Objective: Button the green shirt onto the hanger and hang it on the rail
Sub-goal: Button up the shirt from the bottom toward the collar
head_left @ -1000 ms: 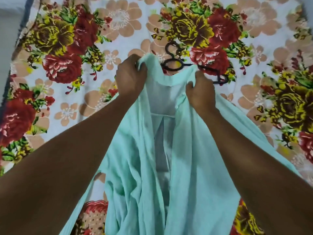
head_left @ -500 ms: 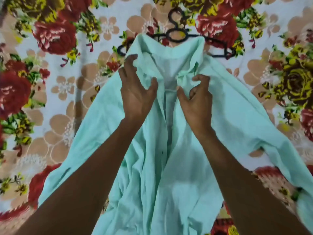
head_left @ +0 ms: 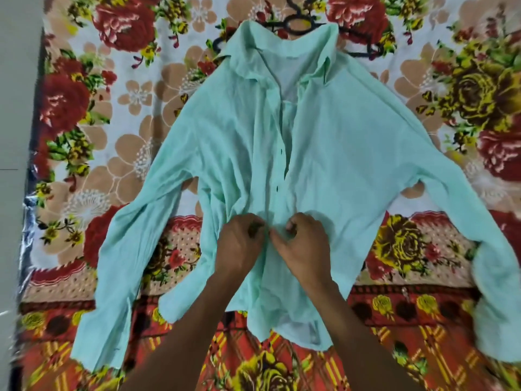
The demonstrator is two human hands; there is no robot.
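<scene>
The pale green shirt (head_left: 338, 153) lies spread flat, front up, on a flowered blanket, sleeves out to both sides. A black hanger (head_left: 298, 25) sits inside its collar; only the hook and both shoulder ends show. The front placket gapes open from the collar down, with small dark buttons along it. My left hand (head_left: 239, 244) and my right hand (head_left: 306, 244) are side by side low on the placket, each pinching a front edge of the shirt. No rail is in view.
The flowered blanket (head_left: 118, 114) covers the whole surface under the shirt. A grey floor strip (head_left: 17, 108) runs along the left edge, beside a bit of clear plastic (head_left: 28, 210).
Both hands have slid from the collar down the front to the lower placket. The shirt now lies spread out flat with its sleeves fully in sight.
</scene>
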